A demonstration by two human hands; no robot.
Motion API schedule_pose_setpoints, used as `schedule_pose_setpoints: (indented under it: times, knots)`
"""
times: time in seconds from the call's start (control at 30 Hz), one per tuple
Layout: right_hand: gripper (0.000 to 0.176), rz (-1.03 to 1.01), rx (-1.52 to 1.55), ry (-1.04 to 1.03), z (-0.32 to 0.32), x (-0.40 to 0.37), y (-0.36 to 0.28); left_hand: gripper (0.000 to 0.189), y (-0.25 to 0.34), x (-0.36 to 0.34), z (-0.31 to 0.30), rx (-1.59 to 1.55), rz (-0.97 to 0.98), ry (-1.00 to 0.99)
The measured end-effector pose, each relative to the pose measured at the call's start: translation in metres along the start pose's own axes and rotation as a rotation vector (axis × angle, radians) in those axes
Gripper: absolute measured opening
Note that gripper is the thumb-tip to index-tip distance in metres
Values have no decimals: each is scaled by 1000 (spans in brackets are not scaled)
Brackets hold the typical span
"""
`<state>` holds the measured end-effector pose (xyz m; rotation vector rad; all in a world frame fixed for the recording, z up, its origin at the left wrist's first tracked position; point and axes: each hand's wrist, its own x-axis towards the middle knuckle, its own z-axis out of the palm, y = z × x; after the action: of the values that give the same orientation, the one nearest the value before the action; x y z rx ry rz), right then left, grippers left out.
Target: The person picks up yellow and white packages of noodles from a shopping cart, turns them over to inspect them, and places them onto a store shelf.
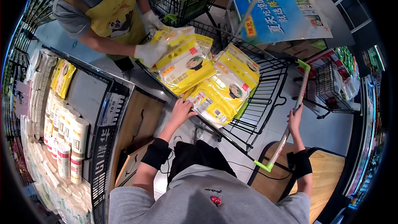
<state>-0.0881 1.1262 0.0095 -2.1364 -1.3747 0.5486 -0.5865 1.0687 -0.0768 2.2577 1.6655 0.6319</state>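
My right hand (pixel 294 119) is wrapped round the handle (pixel 283 138) of a black wire shopping cart (pixel 265 110). At the cart's near side rim, my left hand (pixel 182 110) has its fingers curled over the edge, close against a yellow noodle pack (pixel 215 108). Several yellow and clear plastic packs lie piled in the cart, among them a pack with a bowl printed on it (pixel 184 68). White-gloved hands of a co-worker (pixel 150 54) hold a pack at the cart's far end.
The co-worker in a yellow apron (pixel 114 18) stands at the upper left. A shelf rack (pixel 105 112) with wrapped noodle rolls (pixel 78 137) is on the left. Another loaded cart (pixel 182 2) stands behind, beside a blue display (pixel 269 16). A wire basket cart (pixel 329 85) stands at right.
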Motion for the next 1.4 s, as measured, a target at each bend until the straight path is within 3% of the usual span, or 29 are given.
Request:
schedule_pose_setpoints:
  times: [0.23, 0.27, 0.37, 0.47, 0.53, 0.7, 0.87, 1.03, 1.1, 1.2, 1.27, 1.33, 1.37, 1.4]
  knots:
    - [74, 7, -58, -128, -4, 18, 1, 43, -12, 7, -9, -34, -38, -117]
    - [76, -165, -181, -113, -4, 39, 40, 44, -14, 7, -11, -38, -35, -130]
    - [65, -64, -375, -189, -26, 24, -4, 43, -26, 6, -7, -59, -3, -134]
    - [51, -214, -323, -123, -26, -19, -86, 37, -42, 2, -1, -109, 64, -71]
    - [43, -297, -237, -188, -14, -51, -146, 36, -51, 1, 5, -173, 102, -77]
    - [28, -401, -20, -426, 63, -99, -279, 32, -63, 12, -11, -253, 86, -217]
    - [27, -445, 42, -522, 166, -93, -351, 15, -85, 21, -5, -452, 54, -358]
    - [32, -425, 62, -552, 284, -16, -352, 13, -92, 21, -4, -566, 83, -298]
    - [33, -508, 13, -419, 320, 5, -357, 13, -96, 22, -2, -637, 86, -302]
    - [50, -541, -12, -337, 371, 43, -348, 13, -102, 28, -24, -928, -149, -302]
    - [59, -508, -25, -313, 410, 72, -325, 17, -125, 36, -38, -956, -312, -193]
    - [63, -389, 160, -420, 425, 81, -316, 35, -156, 42, -35, -646, -327, 98]
    - [61, -1003, -178, -291, 449, 104, -280, 41, -171, 47, -32, -556, -353, 294]
    - [47, -367, 275, -451, 441, 89, -307, 48, -188, 56, -25, -442, -441, 348]
